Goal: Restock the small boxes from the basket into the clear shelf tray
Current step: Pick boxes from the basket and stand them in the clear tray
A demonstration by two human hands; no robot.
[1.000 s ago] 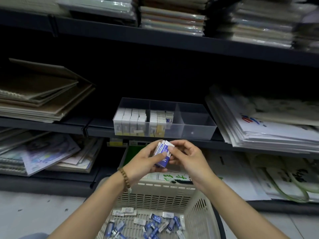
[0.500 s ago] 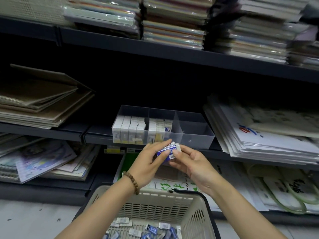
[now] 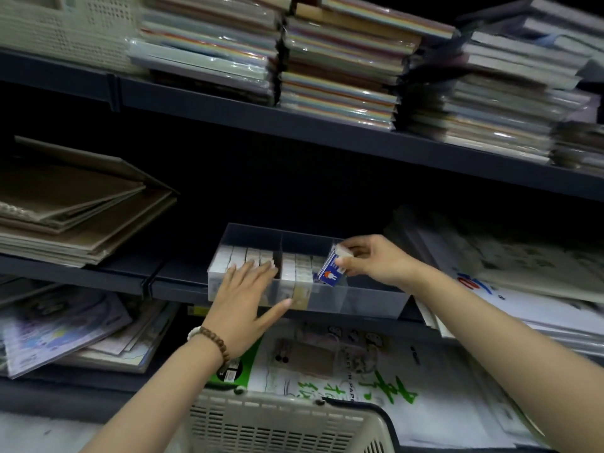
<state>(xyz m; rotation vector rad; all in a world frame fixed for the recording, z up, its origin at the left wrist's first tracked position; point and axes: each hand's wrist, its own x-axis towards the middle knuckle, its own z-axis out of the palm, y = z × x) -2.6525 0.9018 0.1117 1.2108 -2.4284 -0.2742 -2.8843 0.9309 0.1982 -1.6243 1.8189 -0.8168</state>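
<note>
- The right hand (image 3: 372, 261) has its grip pinched on what looks like a few small boxes (image 3: 330, 273) held together. The thumb is under, the fingers on top, and the blue face is towards me.
- They hang tilted over the right end of the middle compartment of the clear tray (image 3: 369, 300). I judge the tilt lets the lower edge slip in beside the standing row (image 3: 295, 273).
- The left hand (image 3: 243, 302) holds nothing. Its grip is wide, with fingers straight across the tray's near wall and onto the left row (image 3: 240, 255), and the thumb along the front. I take it as bracing the tray on the shelf (image 3: 176, 279).
- The basket (image 3: 284, 423) waits near, below, with its contents out of frame.
</note>
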